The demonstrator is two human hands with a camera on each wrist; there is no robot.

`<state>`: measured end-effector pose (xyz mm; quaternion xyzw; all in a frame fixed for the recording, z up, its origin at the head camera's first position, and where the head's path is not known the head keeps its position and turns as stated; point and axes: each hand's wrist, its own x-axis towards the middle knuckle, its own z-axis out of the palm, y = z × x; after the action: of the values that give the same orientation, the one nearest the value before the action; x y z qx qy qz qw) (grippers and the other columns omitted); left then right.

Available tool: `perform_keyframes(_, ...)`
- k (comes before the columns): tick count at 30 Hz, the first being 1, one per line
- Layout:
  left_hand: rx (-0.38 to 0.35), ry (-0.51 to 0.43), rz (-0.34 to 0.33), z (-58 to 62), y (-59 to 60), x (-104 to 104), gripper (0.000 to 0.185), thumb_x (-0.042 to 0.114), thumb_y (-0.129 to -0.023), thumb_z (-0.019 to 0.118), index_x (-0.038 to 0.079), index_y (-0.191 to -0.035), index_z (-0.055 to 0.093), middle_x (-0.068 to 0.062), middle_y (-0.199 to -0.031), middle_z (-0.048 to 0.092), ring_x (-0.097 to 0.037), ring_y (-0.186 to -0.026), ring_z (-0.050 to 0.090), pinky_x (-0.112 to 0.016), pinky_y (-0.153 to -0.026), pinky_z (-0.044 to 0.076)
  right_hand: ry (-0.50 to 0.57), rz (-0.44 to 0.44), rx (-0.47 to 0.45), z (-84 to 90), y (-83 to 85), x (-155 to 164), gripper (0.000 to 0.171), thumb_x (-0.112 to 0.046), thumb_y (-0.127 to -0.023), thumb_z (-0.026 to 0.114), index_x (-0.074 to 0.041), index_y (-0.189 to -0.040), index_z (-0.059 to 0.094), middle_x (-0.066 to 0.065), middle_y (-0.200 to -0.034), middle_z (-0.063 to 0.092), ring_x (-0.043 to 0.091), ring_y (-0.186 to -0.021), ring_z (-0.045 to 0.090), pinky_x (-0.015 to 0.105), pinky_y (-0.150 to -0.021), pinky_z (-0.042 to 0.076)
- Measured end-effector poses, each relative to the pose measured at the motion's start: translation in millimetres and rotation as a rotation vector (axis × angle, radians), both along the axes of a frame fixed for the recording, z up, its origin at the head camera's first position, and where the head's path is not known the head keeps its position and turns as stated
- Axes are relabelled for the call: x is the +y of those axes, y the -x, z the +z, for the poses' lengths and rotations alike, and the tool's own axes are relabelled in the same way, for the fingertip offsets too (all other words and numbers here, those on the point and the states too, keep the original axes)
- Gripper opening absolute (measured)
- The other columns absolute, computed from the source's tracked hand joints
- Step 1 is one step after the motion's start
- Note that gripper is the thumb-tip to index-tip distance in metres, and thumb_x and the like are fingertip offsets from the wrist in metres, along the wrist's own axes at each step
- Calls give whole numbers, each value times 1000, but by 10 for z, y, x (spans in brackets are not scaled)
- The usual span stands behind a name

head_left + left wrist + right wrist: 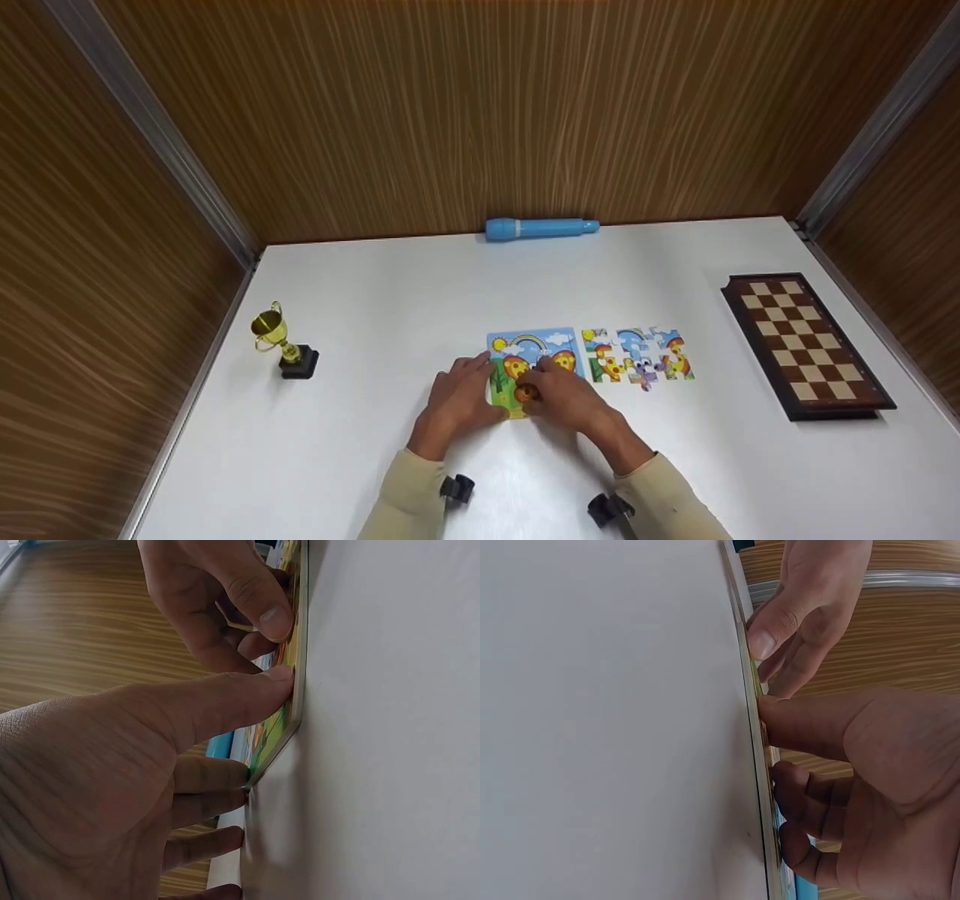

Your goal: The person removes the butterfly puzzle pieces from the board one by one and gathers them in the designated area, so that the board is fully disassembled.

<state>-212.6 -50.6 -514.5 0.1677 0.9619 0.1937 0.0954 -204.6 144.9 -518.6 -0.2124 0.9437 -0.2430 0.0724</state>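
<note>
I'm looking down on the white desk (450, 300), boxed in by wood-grain walls (480, 112) at the back and on both sides. Biggest thing on it is the chessboard (806, 343), lying flat over by the right wall. Along the back edge a blue marker-shaped tube (541, 228) lies on its side against the wall. Centre of the desk: the picture board (531, 345), a flat card with a rainbow and orange animals, and just beside it on the right a group of joined puzzle pieces (639, 357) showing the same scene. Off to the left, well apart, a small gold trophy (281, 341) stands upright on its black base.

Now my hands, both on the near part of the picture board. My left hand (459, 399) lies at its left edge; the left wrist view shows the thumb pressed onto the board's face and the fingers (214, 806) reaching to the rim where it meets the desk, so that grip is narrow, pinching the board. My right hand (566, 397) lies over the board's lower right; the right wrist view shows its thumb flat on the printed face and its fingers (799, 795) curled in against it. In the head view an orange piece (526, 391) shows at its fingertips; whether the grip actually holds it, I cannot tell.
</note>
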Motion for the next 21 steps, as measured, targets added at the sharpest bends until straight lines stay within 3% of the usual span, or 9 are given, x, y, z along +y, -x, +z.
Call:
perform_keyframes(7,-5,1,-3,3,-6,0,74,41,-78,75,10,-141,50,-5,-152,42,-27,-136,41,-51,-104,39,40,-35,-35,15,19,-31,30,-12,-83,74,-7,-112,69,4,-99,57,14,-83,49,36,-76,48)
perform_keyframes(21,-26,-22,4,-3,2,-3,76,40,-77,76,10,-141,50,-4,-153,41,-27,-137,39,-51,-104,37,62,-88,-131,33,60,-74,29,-9,-82,74,-8,-110,65,0,-93,58,15,-81,50,33,-74,46)
